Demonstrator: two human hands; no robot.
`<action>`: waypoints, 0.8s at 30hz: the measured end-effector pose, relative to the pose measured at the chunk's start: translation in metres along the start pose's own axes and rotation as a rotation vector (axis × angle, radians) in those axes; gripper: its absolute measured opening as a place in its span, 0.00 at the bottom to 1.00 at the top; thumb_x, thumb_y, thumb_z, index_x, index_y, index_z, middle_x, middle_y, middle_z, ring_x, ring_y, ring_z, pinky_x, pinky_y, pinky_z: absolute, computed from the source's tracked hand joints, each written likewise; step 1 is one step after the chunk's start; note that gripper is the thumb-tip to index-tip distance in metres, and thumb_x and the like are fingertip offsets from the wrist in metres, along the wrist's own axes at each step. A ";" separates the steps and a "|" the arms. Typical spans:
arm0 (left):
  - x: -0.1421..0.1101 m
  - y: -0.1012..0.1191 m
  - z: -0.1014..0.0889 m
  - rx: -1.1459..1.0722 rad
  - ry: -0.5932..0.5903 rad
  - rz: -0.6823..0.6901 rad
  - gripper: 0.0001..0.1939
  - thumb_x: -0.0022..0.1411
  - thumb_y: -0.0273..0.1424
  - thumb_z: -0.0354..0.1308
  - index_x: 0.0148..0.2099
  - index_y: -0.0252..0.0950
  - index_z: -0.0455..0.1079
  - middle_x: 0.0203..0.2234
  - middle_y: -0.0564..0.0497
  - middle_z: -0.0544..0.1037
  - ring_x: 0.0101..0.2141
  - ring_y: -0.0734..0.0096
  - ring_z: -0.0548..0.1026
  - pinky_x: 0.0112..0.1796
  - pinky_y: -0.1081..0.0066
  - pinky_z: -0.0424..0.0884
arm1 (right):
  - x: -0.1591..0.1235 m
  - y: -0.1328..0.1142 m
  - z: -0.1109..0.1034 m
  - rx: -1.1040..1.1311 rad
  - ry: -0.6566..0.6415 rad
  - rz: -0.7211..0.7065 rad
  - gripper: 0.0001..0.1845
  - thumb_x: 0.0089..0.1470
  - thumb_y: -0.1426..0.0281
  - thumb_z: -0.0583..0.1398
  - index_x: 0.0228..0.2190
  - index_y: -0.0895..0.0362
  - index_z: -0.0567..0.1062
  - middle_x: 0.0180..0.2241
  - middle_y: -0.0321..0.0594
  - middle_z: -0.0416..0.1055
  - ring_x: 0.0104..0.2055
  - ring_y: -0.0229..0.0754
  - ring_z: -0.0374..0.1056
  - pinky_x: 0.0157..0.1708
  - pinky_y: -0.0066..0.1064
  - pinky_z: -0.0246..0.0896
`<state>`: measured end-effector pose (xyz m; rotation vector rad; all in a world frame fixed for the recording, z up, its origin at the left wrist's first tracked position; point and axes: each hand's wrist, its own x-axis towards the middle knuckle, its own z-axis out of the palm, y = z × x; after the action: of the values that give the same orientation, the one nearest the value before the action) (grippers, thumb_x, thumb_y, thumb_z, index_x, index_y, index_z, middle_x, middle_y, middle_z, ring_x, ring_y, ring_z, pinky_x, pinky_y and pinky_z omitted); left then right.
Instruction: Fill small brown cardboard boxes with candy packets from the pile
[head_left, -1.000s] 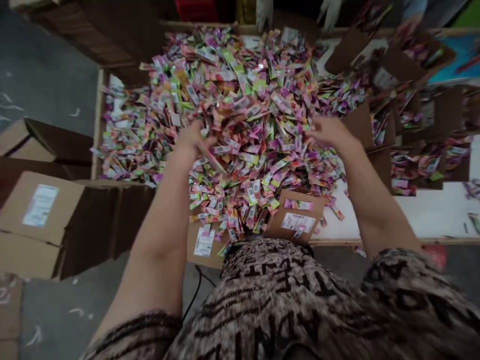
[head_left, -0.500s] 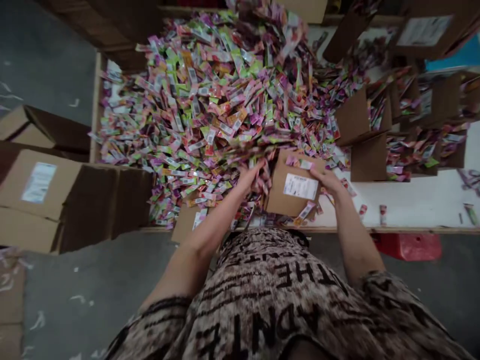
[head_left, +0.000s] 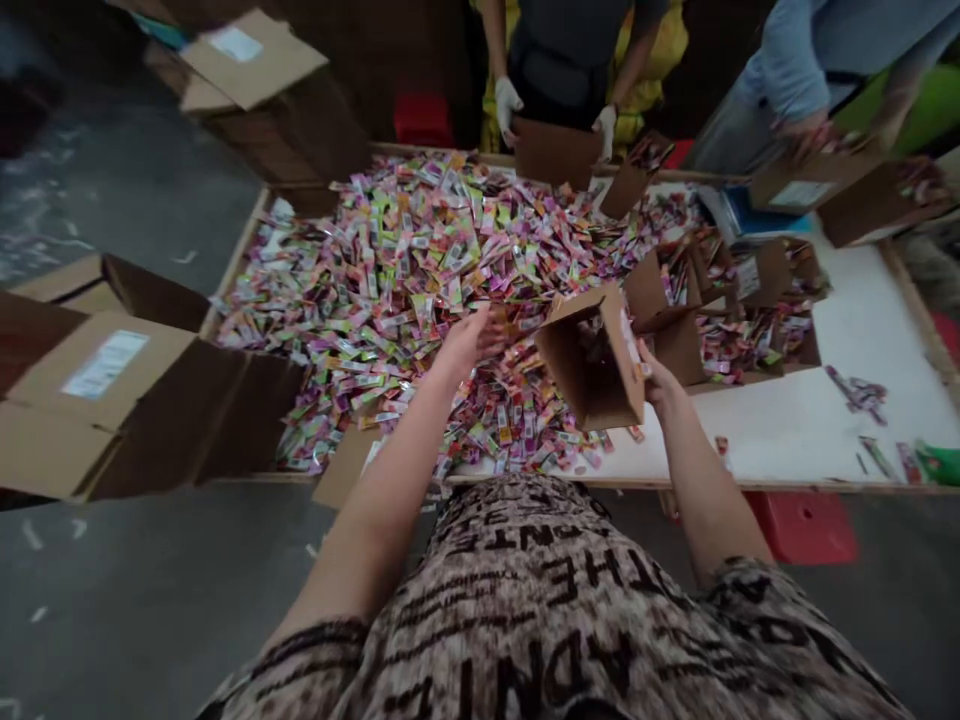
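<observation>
A brown cardboard box (head_left: 566,365) at 1 o'clock, seen labelled side up half a second ago, now shows its open mouth. The bare right hand (head_left: 666,385), over glossy pink-and-green sachets (head_left: 435,240) a second ago, grips it; the bare left hand (head_left: 465,347) shifts from beside it toward 11 o'clock.
</observation>
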<state>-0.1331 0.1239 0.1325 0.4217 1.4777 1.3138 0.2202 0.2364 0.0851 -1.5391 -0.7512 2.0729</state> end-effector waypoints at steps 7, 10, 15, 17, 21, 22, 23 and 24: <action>-0.062 0.011 0.015 0.555 0.219 0.588 0.44 0.58 0.63 0.57 0.64 0.37 0.68 0.60 0.36 0.72 0.60 0.50 0.70 0.57 0.53 0.70 | 0.004 0.003 0.009 -0.284 -0.045 -0.649 0.29 0.39 0.47 0.74 0.35 0.56 0.82 0.39 0.44 0.81 0.45 0.50 0.77 0.51 0.42 0.73; -0.095 0.026 0.035 1.019 0.245 0.853 0.54 0.52 0.60 0.66 0.72 0.40 0.56 0.70 0.36 0.57 0.70 0.42 0.51 0.67 0.44 0.51 | -0.010 -0.002 0.021 -0.582 -0.149 -1.038 0.26 0.46 0.48 0.71 0.36 0.56 0.83 0.55 0.48 0.75 0.61 0.55 0.68 0.65 0.49 0.59; -0.114 0.025 0.077 1.505 0.087 0.865 0.67 0.51 0.56 0.69 0.78 0.35 0.34 0.73 0.30 0.42 0.72 0.33 0.34 0.65 0.33 0.27 | -0.026 -0.004 0.033 -0.939 -0.359 -1.406 0.16 0.59 0.53 0.65 0.41 0.50 0.85 0.70 0.39 0.55 0.74 0.56 0.46 0.71 0.54 0.46; -0.104 0.014 0.084 1.539 0.052 0.794 0.71 0.50 0.57 0.69 0.77 0.33 0.29 0.72 0.27 0.46 0.71 0.31 0.38 0.64 0.32 0.25 | -0.023 -0.002 0.032 -0.998 -0.360 -1.462 0.15 0.60 0.55 0.64 0.42 0.49 0.84 0.71 0.39 0.54 0.74 0.56 0.45 0.70 0.55 0.48; -0.078 -0.017 0.086 1.473 0.073 0.647 0.73 0.47 0.57 0.71 0.77 0.33 0.30 0.66 0.28 0.62 0.67 0.34 0.56 0.64 0.31 0.31 | -0.003 0.005 0.023 -1.034 -0.302 -1.450 0.17 0.59 0.56 0.65 0.46 0.50 0.82 0.66 0.45 0.63 0.69 0.57 0.56 0.66 0.55 0.56; -0.074 -0.025 0.087 1.459 0.084 0.635 0.72 0.47 0.57 0.71 0.77 0.34 0.32 0.66 0.28 0.62 0.67 0.35 0.57 0.65 0.32 0.32 | 0.002 0.008 0.020 -1.032 -0.294 -1.447 0.17 0.58 0.57 0.65 0.46 0.50 0.82 0.65 0.46 0.65 0.68 0.57 0.58 0.65 0.55 0.57; -0.071 -0.032 0.088 1.450 0.090 0.640 0.70 0.47 0.57 0.71 0.77 0.35 0.34 0.66 0.29 0.61 0.67 0.36 0.56 0.65 0.33 0.33 | 0.005 0.012 0.016 -1.025 -0.287 -1.449 0.16 0.58 0.57 0.66 0.46 0.51 0.82 0.63 0.46 0.66 0.67 0.57 0.59 0.64 0.55 0.58; -0.070 -0.038 0.089 1.442 0.089 0.663 0.69 0.47 0.57 0.71 0.77 0.36 0.35 0.68 0.30 0.59 0.68 0.37 0.54 0.66 0.34 0.34 | 0.007 0.016 0.012 -1.013 -0.275 -1.456 0.16 0.58 0.58 0.66 0.45 0.51 0.82 0.63 0.47 0.67 0.66 0.56 0.60 0.64 0.55 0.58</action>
<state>-0.0174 0.0991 0.1464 1.8971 2.2845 0.4510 0.2067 0.2270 0.0725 -0.4802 -2.2975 0.7114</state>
